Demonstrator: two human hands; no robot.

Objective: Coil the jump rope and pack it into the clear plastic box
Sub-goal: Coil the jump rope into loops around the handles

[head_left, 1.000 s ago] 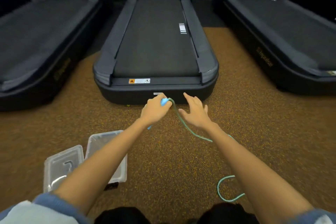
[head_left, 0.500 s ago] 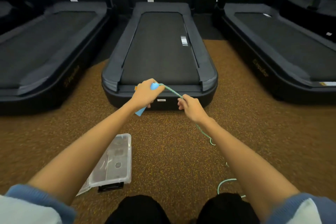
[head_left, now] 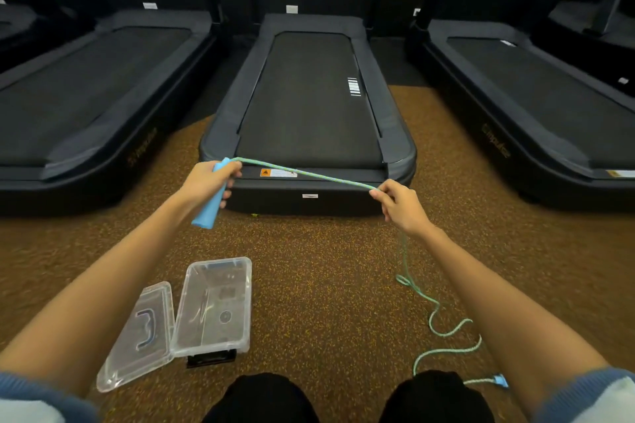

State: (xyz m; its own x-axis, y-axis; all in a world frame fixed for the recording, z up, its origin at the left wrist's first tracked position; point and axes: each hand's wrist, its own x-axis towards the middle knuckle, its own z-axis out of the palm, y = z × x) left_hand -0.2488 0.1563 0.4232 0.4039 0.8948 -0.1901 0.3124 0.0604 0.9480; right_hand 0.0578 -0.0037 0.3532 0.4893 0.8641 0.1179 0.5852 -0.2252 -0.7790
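Note:
My left hand [head_left: 205, 182] grips a light blue jump rope handle [head_left: 209, 208] that points down and to the left. A green rope [head_left: 309, 173] runs taut from the handle's top across to my right hand [head_left: 400, 204], which pinches it. Below that hand the rope hangs down and snakes over the brown floor to the second blue handle [head_left: 501, 380] by my right arm. The clear plastic box [head_left: 214, 306] lies open on the floor under my left forearm, with its clear lid [head_left: 141, 336] beside it on the left.
Three dark treadmills stand ahead; the middle treadmill [head_left: 309, 106] has its end right behind my hands. Speckled brown carpet [head_left: 326, 285] covers the floor. My dark-clothed knees [head_left: 261, 398] show at the bottom edge.
My hands have moved apart, stretching a longer length of rope taut between them. The view tilted, so the lid shows again beside the box.

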